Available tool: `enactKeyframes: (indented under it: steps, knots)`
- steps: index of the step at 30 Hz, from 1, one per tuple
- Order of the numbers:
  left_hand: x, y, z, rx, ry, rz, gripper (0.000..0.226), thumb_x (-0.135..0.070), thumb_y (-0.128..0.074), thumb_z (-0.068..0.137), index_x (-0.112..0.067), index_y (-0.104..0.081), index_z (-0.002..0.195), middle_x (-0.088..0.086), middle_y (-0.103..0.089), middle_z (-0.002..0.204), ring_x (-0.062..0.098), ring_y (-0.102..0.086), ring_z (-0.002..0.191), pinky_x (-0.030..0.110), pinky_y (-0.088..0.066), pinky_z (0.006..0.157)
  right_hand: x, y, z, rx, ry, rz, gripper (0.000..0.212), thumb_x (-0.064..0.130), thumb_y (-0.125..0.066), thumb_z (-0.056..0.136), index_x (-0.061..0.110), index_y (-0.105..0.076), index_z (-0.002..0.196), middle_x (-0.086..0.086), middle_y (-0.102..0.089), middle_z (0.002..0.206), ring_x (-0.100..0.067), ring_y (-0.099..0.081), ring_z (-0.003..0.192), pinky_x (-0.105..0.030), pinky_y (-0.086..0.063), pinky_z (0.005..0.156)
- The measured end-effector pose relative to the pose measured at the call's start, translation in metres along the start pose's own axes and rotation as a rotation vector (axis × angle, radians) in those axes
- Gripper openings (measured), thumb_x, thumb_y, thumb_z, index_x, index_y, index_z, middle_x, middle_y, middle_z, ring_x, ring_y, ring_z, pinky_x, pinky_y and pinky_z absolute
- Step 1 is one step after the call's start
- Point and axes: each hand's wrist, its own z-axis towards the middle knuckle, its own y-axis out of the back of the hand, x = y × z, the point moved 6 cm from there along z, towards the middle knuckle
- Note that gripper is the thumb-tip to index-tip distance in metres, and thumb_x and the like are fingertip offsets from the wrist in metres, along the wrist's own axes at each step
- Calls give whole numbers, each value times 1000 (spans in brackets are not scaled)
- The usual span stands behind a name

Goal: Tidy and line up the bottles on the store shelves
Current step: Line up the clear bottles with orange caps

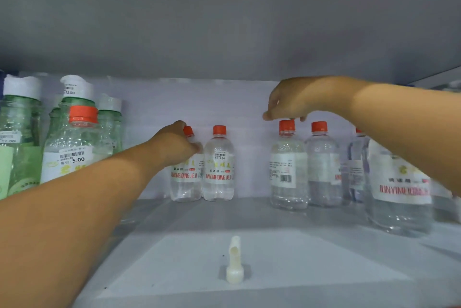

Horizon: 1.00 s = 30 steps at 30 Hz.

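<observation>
The person is reaching deep into a grey metal shelf (249, 245), both arms stretched toward the back row of clear bottles with orange caps. The left hand (178, 142) is wrapped around the shoulder and neck of the leftmost bottle of a pair (185, 180), fingers curled onto it; its neighbour (219, 170) stands touching it, label facing out. The right hand (290, 102) comes from above and pinches the orange cap of another bottle (288, 170), which stands apart from the pair, with a gap between them.

To do this step well, I'd say the pair and the right-hand group should be slid together along the back wall, kept upright, and the right-hand bottle turned so its front label shows, since its barcode side faces out now.

More of the same bottles (324, 168) stand to the right, one larger-looking one (399, 190) nearer the front. Green bottles with white caps (22, 118) crowd the left end. A small white plastic peg (234, 265) stands up from the shelf's front. Another grey shelf hangs overhead.
</observation>
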Motion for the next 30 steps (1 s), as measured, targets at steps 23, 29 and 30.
enactKeyframes:
  steps: [23,29,30]
  knots:
    - [3,-4,1,-2,15,79,68,-41,-63,96,-19,-31,152,2,-52,121,25,-59,99,35,-57,79,34,-49,53,51,-86,346,36,37,-65,98,9,-58,76,-6,-68,72,-20,-68,60,-27,-55,65]
    - [3,-4,1,22,34,70,69,-40,-65,96,-21,-30,153,6,-57,125,28,-63,101,43,-62,83,39,-54,58,87,-21,401,36,34,-59,101,10,-60,74,-5,-68,69,-20,-70,59,-26,-53,62]
    - [3,-4,0,23,36,66,69,-39,-65,96,-21,-30,152,6,-57,124,29,-64,101,44,-62,83,39,-53,58,108,-3,407,31,30,-59,101,8,-64,79,-8,-72,80,-22,-72,65,-31,-59,70]
